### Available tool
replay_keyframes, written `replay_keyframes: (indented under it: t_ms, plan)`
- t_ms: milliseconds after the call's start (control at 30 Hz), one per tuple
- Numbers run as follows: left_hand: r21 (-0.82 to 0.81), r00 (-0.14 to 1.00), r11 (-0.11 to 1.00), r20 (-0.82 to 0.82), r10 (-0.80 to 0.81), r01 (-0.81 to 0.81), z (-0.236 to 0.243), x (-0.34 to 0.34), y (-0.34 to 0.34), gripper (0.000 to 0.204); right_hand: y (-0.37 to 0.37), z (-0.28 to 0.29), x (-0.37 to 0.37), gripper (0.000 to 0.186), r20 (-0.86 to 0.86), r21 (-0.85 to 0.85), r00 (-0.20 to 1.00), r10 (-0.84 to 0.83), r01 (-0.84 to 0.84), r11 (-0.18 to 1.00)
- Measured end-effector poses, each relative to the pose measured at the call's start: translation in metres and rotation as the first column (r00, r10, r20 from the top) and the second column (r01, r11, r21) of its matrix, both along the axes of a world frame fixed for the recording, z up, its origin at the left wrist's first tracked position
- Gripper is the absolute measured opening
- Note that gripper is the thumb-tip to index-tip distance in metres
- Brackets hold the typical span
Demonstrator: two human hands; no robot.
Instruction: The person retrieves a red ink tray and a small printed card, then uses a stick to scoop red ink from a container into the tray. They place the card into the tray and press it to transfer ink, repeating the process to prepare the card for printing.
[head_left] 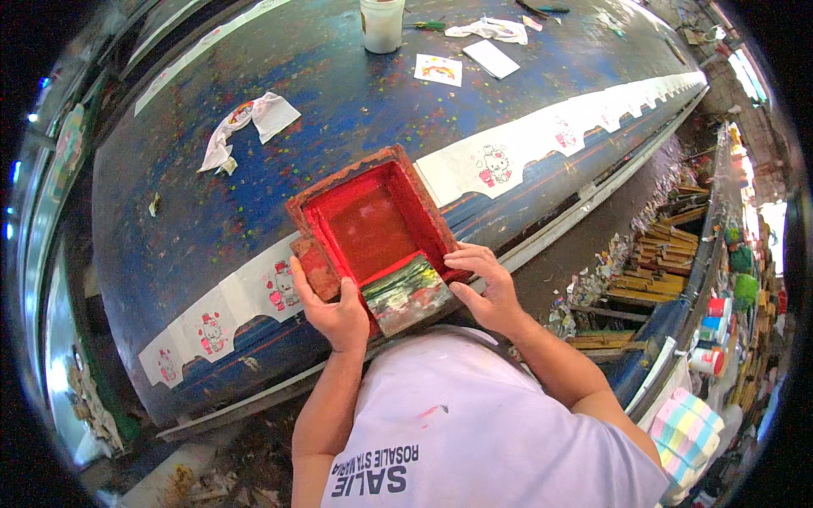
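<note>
Between my two hands is a small wooden screen-printing frame [343,181], tilted on the dark table, its inside coated with wet-looking red ink. A flat board [408,295] smeared with green, white and red paint covers its near end. My left hand [337,315] grips the near left side, by a reddish wooden block [315,269] on the frame. My right hand [489,289] is closed on the near right corner, fingers over the rim. White cloth pieces printed with pink and black cartoon figures [213,332] run along the table's near edge on both sides of the frame.
A long dark table [254,203], speckled with paint, curves across the view. On it lie a white tub [382,27], a crumpled cloth [246,127], a printed card [439,70] and a white pad [491,59]. Wooden frames [656,262] and paint containers [707,360] stand at right.
</note>
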State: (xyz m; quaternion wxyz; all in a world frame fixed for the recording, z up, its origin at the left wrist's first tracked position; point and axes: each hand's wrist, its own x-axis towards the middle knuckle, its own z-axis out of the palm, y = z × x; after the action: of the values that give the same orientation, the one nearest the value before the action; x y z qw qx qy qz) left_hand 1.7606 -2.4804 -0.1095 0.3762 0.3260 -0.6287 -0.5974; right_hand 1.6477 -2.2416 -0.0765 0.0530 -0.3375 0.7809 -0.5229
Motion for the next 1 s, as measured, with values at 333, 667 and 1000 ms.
replay_keyframes:
  t_ms: [333,667,1000]
  plan:
    - [-0.005,0.994,0.999,0.107,0.036,-0.036,-0.007,-0.025,0.016,0.093,0.038,-0.002,-0.043,0.038,0.069,-0.029,0.986,0.15,-0.148,0.989]
    - [0.116,0.999,0.993,0.012,0.036,-0.038,-0.008,-0.031,0.021,0.092,0.042,-0.001,-0.047,0.036,0.093,-0.01,0.987,0.13,-0.13,0.992]
    - [0.078,0.997,0.996,0.069,0.03,-0.035,0.0,-0.034,0.022,0.091,0.017,0.024,-0.036,0.049,-0.317,0.248,0.876,0.362,-0.292,0.924]
